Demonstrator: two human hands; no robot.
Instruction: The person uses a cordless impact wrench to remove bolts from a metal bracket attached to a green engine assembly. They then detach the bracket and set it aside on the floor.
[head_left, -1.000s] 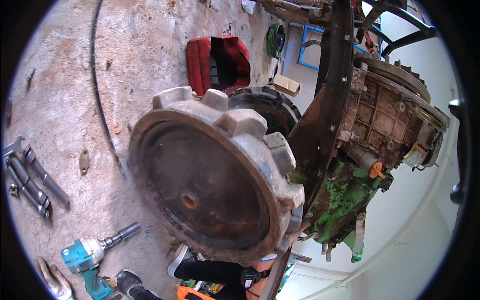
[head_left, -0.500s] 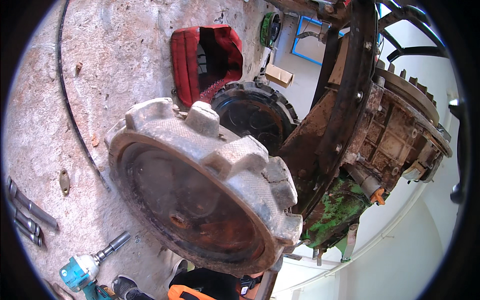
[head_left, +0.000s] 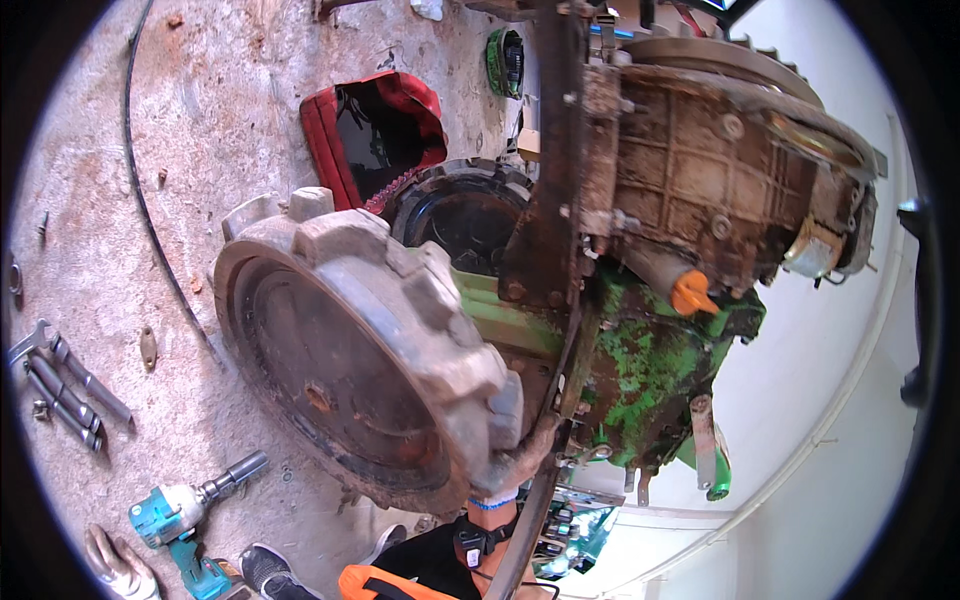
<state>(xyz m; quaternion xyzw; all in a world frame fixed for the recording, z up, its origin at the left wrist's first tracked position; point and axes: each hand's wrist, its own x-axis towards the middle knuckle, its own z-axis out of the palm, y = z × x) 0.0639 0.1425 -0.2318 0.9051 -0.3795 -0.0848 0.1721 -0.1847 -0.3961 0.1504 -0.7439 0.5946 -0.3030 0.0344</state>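
My right hand (head_left: pixel 522 462), in a dirty work glove with a blue-edged cuff, reaches up between the lugged wheel (head_left: pixel 345 375) and a rusty rail (head_left: pixel 545 500). It touches or lies close against the tread's lower right side. Its fingertips blend into the dark metal, so their grip is unclear. A dark strapped device (head_left: pixel 474 545) sits on that wrist. The wheel has a worn grey tyre and a rusty disc. Right of it is a machine body with a green-painted housing (head_left: pixel 640 380), a brown casting (head_left: pixel 690 170) and an orange cap (head_left: pixel 692 293). My left hand is out of view.
On the floor at lower left lie a teal impact wrench (head_left: pixel 165 515), a pale glove (head_left: pixel 120 570) and several metal sockets (head_left: pixel 65 400). A black cable (head_left: pixel 140 210) crosses the concrete. Behind stand a second wheel (head_left: pixel 465 215) and a red cover (head_left: pixel 330 150).
The view has shifted, so the machine body now shows more fully and the wheel sits further left. My gloved right hand and wrist have come into sight beside the tyre.
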